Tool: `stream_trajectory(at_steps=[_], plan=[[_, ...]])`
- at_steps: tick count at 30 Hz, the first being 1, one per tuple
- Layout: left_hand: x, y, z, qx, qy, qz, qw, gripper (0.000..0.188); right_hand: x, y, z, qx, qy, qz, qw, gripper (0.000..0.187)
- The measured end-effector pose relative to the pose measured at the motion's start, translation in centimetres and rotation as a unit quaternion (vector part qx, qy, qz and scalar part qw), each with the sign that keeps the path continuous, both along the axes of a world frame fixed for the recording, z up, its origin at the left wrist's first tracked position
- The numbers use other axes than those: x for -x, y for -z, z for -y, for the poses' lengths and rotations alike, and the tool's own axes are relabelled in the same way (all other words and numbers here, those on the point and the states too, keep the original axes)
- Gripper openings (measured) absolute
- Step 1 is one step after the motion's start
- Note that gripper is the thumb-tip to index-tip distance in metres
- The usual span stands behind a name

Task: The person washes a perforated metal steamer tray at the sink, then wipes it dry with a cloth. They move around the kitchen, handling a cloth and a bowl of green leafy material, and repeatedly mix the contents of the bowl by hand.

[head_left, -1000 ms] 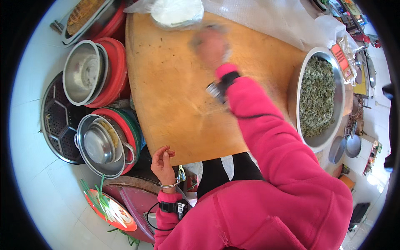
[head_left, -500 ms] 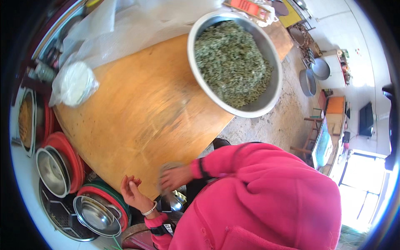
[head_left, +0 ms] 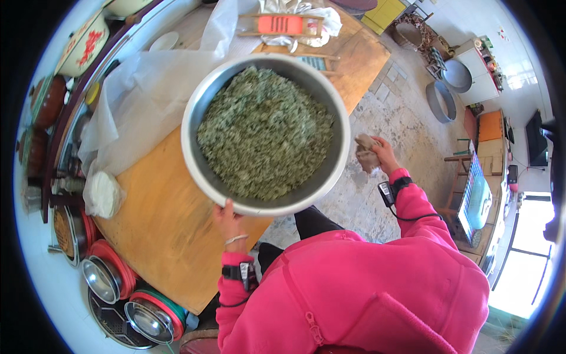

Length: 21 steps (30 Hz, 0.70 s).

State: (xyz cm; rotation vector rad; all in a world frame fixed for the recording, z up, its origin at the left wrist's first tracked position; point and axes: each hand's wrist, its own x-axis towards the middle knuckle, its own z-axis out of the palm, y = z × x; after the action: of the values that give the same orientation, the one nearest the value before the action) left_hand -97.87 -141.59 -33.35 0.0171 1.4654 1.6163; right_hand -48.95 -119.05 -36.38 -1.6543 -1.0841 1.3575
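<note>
A wide metal basin (head_left: 337,171), filled with a heap of chopped grey-green plant matter (head_left: 265,133), stands on the wooden table and juts past its right edge. My left hand (head_left: 229,223) grips the basin's near rim, its fingers partly hidden below. Out to the right, beyond the table edge and above the floor, my right hand (head_left: 385,156) is closed on a crumpled grey-brown cloth (head_left: 366,152).
The wooden table (head_left: 159,236) carries plastic sheeting (head_left: 138,100), a bagged white item (head_left: 104,194) and a wooden-framed object with an orange panel (head_left: 280,25). Stacked bowls and basins (head_left: 109,274) stand along its left side. A wooden chair (head_left: 454,183) stands at right.
My view has shifted. My left hand went from the table's near end to the basin rim. My right hand lifted the cloth off the table corner and carried it out right.
</note>
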Motion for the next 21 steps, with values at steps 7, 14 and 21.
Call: stream_trajectory(at_steps=[7,14,21], plan=[[6.7,2.0,2.7,0.016,-0.217,0.005,0.976,0.037,7.7,-4.7,-10.5,0.017,-0.103,-0.039,0.994,0.045],[5.9,1.5,20.2,0.047,-0.316,0.011,0.947,0.053,17.0,-3.2,-9.4,-0.187,-0.297,0.134,0.927,0.049],[7.9,1.4,30.8,0.087,-0.374,0.023,0.923,0.06,35.6,-0.7,-0.3,-0.367,-0.496,0.152,0.772,0.03]])
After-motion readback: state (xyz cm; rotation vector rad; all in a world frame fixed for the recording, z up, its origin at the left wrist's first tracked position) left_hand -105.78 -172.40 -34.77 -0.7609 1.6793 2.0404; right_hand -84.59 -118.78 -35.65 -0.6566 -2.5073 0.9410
